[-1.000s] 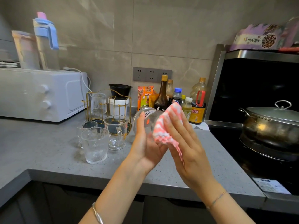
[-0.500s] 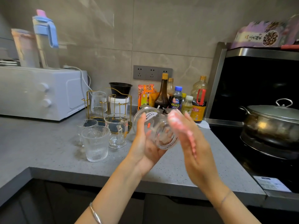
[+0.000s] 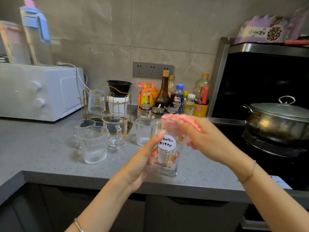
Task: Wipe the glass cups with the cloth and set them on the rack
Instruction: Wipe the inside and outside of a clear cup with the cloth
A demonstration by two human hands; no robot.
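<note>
Above a grey stone counter point(image 3: 50, 158), a left hand point(image 3: 142, 166) wraps its fingers around an upright clear printed glass cup point(image 3: 164, 153). The right hand point(image 3: 205, 139) presses a bunched pink-and-white cloth point(image 3: 180, 122) against the cup's rim. A gold wire rack point(image 3: 107, 104) stands behind, well apart, among ribbed glasses.

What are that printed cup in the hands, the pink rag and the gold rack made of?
Printed cup: looks like clear glass, glossy; the hand shows through its wall. Pink cloth: soft fabric, apparently striped, bunched at the rim; motion blur hides the weave. Rack: thin wire with a shiny gold finish, probably metal.
</note>
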